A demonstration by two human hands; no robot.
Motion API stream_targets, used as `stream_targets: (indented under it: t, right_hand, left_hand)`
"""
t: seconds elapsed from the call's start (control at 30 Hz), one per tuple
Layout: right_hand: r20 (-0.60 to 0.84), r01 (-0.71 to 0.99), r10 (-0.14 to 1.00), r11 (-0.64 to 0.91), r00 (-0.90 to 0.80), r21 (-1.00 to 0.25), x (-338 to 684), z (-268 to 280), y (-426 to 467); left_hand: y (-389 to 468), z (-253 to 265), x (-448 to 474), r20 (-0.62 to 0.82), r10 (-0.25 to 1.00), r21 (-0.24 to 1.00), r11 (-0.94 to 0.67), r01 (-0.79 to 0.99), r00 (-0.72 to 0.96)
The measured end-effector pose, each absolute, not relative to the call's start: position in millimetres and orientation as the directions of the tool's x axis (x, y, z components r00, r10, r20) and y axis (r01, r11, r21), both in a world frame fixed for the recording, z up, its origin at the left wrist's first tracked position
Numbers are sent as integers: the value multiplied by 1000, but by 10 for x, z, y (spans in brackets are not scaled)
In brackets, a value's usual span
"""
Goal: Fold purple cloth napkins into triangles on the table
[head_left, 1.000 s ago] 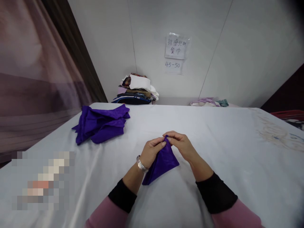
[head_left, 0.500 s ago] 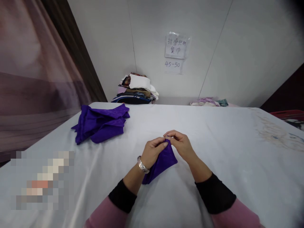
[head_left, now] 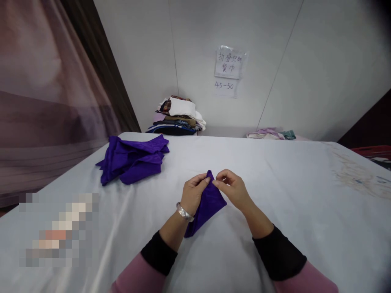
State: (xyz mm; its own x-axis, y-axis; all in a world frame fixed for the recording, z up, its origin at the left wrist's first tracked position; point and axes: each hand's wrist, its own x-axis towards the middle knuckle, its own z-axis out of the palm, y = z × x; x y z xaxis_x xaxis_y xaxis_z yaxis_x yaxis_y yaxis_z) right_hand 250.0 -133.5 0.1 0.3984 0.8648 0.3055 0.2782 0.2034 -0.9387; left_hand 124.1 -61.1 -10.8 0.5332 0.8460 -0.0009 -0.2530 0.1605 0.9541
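A folded purple napkin (head_left: 210, 202) lies on the white-covered table in front of me, its narrow tip pointing away. My left hand (head_left: 193, 193), with a silver bangle at the wrist, pinches the napkin just below that tip between thumb and fingers. Part of the cloth's left side is hidden under this hand. Close to the tip's right edge is my right hand (head_left: 232, 187). Its thumb and curled index finger are apart, with no cloth visible between them; whether the thumb grazes the edge I cannot tell.
More purple cloths (head_left: 132, 158) lie in a loose heap at the far left of the table (head_left: 275, 171). Behind the far edge stand a stack of folded clothes (head_left: 180, 116) and a low cloth pile (head_left: 270, 133). A blurred patch (head_left: 58, 232) covers something at the left.
My right hand has come off the napkin's tip and shifted slightly right. The tip now shows, while my left hand keeps its pinch. The view has shifted slightly.
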Motion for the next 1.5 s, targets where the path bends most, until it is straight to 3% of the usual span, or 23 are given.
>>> stream_targets:
  t: [0.2, 0.63, 1.3, 1.4, 1.5]
  right_hand:
    - [404, 430, 836, 231, 371, -873, 2433, -9, -1341]
    - [476, 480, 821, 295, 316, -826, 2450, 0, -1340]
    - [345, 378, 841, 185, 417, -907, 2428, 4, -1332]
    - [304, 344, 862, 165, 404, -924, 2424, -5, -1339]
    - [219, 256, 925, 141, 310, -956, 2445, -3, -1354]
  left_hand:
    - [-613, -111, 1242, 22, 839, 954, 145, -261, 544]
    - [-613, -74, 1248, -13, 859, 955, 162, -247, 512]
    - [-667, -76, 1245, 114, 846, 982, -16, -189, 521]
    - [-657, -75, 1254, 55, 855, 975, 65, -213, 516]
    - [-627, -53, 1245, -62, 841, 926, 250, -284, 538]
